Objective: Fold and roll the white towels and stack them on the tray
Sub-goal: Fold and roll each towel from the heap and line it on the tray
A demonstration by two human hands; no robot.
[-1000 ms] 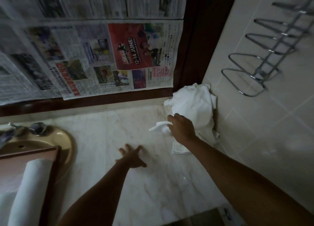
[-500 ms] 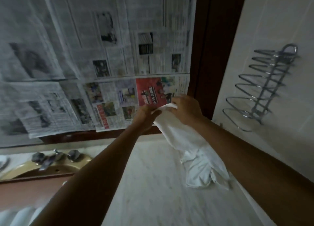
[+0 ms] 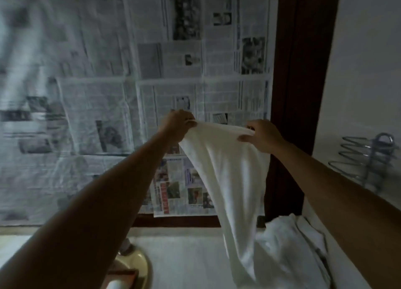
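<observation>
— Both hands have risen and drawn apart since half a second ago, haven't they?

— Yes. Earlier they met close together at the top of the cloth; now the left hand (image 3: 176, 123) and the right hand (image 3: 263, 137) are spread, and the white towel (image 3: 227, 180) is pulled out between them along its top edge.

— How is each grip?

— Left grip: fingers curled over one upper corner, clamped on the cloth. Right grip: thumb in front, fingers behind, pinching the other end of that edge. Both arms reach forward and up from the lower corners of the view.

— And the towel itself?

— It hangs in the air from the two hands, in front of the newspaper sheets (image 3: 152, 82) that cover the wall. Its body narrows downward and its lower end trails to the tabletop (image 3: 191, 262), beside the pile of other white towels (image 3: 293, 245) in the right-hand corner. Whether it touches that pile I cannot tell.

— What surrounds them?

— A dark wooden frame (image 3: 299, 71) runs upright just right of the newspaper. On the pale wall further right, a wire rack (image 3: 368, 158) of metal loops. At lower left, the yellowish rim of a sink (image 3: 138, 265), with the corner of a brown tray (image 3: 125, 275) over it and the end of a rolled towel (image 3: 116, 285) on it, mostly behind the left forearm.
</observation>
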